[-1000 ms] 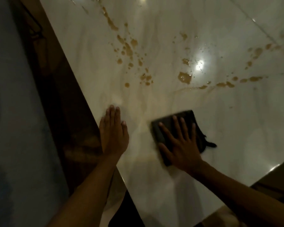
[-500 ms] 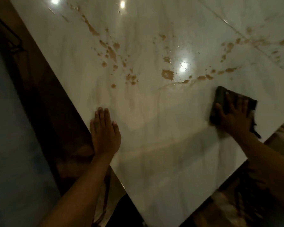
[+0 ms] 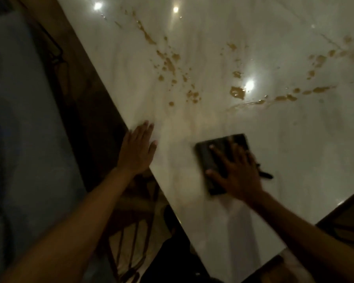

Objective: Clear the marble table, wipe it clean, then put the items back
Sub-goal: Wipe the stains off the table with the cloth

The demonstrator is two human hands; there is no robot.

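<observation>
The marble bench [image 3: 294, 150] filled most of the view, and its pale, shiny top carried several bright reflections of lamps. A dark folded cloth [image 3: 207, 160] lay flat on the bench, in the part nearest to the person and not far from the left edge of the bench. The right hand [image 3: 239, 172] lay on top of this cloth with the palm down; its grip was apart, the fingers straight and spread, pressing the cloth to the marble and not curled around it. A small dark tail of the cloth came out from under the hand on the side away from the left edge of the bench. The outline of this hand and of the cloth was a little blurred. The left hand [image 3: 137, 150] rested flat on the left edge of the bench, just beside the cloth but apart from it; its grip was also apart, the fingers straight and close together, holding nothing. Beyond the cloth, toward the far side of the bench, brown spills [image 3: 237, 92] were scattered over the marble: one larger spot next to a bright reflection, a line of drops going to the far left, and another line of drops to the far right. The marble around the cloth looked free of such spots. Past the left edge of the bench, lower down, a wooden chair [image 3: 131, 231] was partly visible in the dark.
</observation>
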